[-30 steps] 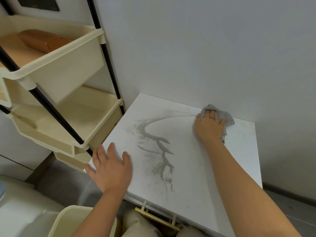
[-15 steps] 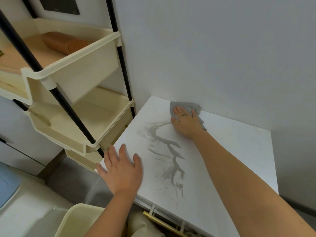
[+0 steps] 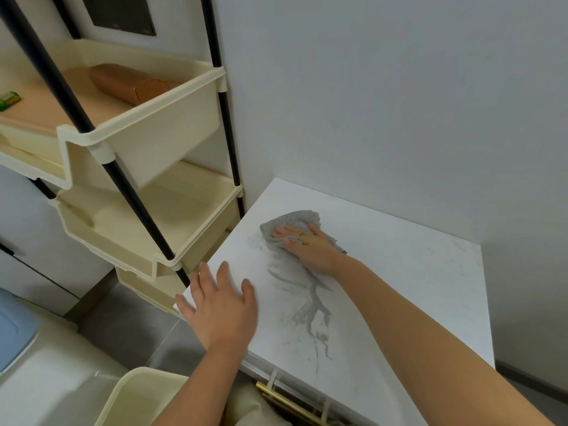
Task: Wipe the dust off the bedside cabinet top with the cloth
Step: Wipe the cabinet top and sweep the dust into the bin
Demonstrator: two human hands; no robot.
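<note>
The white bedside cabinet top [image 3: 415, 272] stands in the corner against the grey wall. A grey streak of dust [image 3: 310, 312] runs across its front middle. A crumpled grey cloth [image 3: 292, 221] lies on the left part of the top, and my right hand [image 3: 307, 245] presses flat on it with straight fingers. My left hand [image 3: 221, 309] rests flat with spread fingers on the cabinet's front left corner, holding nothing.
A cream tiered shelf rack [image 3: 147, 155] on black poles stands close to the cabinet's left side, with a brown packet [image 3: 129, 84] on its upper tray. A cream bin [image 3: 138, 398] is below my left arm. A gold drawer handle [image 3: 289, 401] shows at the cabinet front.
My right hand has slid the cloth leftward along the back of the top, wiping away the upper part of the dust streak. My left hand has stayed on the front corner.
</note>
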